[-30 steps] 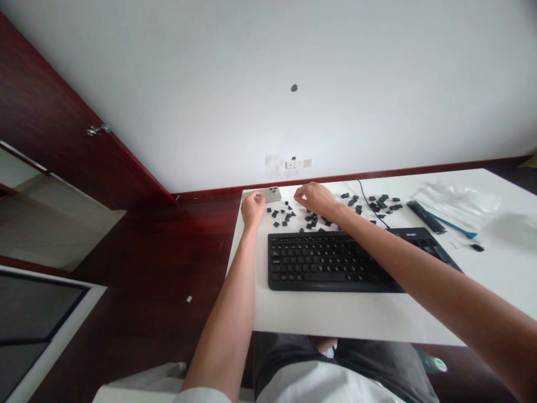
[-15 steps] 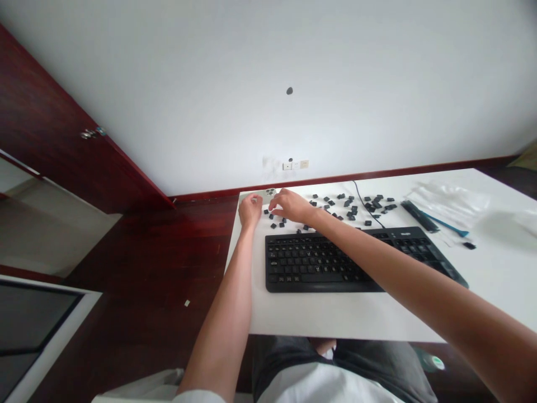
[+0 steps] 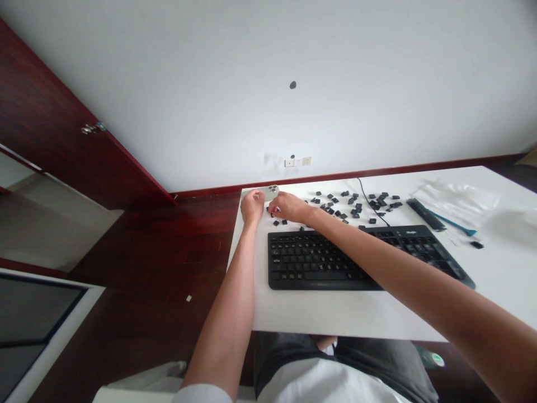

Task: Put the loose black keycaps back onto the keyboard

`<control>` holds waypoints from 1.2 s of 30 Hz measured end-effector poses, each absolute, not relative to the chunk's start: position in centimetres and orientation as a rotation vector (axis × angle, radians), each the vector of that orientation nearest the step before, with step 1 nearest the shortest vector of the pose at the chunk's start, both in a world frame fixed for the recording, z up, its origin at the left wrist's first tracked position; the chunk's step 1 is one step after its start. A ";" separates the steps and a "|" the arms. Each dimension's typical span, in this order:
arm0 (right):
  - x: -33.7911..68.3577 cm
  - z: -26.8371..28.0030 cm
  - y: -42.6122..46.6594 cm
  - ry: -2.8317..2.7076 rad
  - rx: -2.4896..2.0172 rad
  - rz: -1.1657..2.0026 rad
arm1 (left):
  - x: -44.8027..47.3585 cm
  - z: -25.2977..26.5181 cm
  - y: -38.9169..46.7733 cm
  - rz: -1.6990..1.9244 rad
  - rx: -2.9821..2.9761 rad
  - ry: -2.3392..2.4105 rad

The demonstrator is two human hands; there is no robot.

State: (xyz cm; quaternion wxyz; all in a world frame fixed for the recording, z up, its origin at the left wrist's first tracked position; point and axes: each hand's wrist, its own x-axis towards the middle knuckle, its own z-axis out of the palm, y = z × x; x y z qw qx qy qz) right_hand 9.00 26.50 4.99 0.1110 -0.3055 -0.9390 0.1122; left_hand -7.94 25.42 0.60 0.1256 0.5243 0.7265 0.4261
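My left hand (image 3: 252, 207) is at the table's far left corner, beside a phone (image 3: 272, 191) lying with its camera side up. Its fingers are pinched together; whatever they may hold is too small to make out. My right hand (image 3: 290, 207) reaches across the keyboard (image 3: 312, 276), its fingertips closed around a small black keycap (image 3: 272, 214). Loose black keycaps (image 3: 356, 210) lie scattered behind the keyboard. Part of the keyboard is covered by my right forearm.
A cable (image 3: 366, 200) runs back from the keyboard. To the right lie a long black piece (image 3: 424, 215), a blue tool (image 3: 455, 225), a crumpled clear plastic bag (image 3: 455, 196) and a small black brush-like piece (image 3: 477, 244). The white table (image 3: 319, 313) ends at the left beside my left forearm.
My right fingers have lowered and closed around a keycap near the phone. My left hand stays almost in place, still pinched. The whole view has shifted slightly.
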 end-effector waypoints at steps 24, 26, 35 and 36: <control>17.1 5.4 25.5 -2.625 -1.209 0.600 | -8.0 0.1 25.1 1.274 1.583 2.086; 17.0 5.2 25.7 -2.626 -1.218 0.601 | -8.0 0.1 25.1 1.265 1.594 2.082; 15.7 6.4 28.5 -2.581 -1.184 0.434 | -7.9 0.3 25.2 1.235 1.565 2.099; 15.1 6.3 29.1 -2.585 -1.174 0.416 | -7.9 0.3 25.2 1.236 1.567 2.097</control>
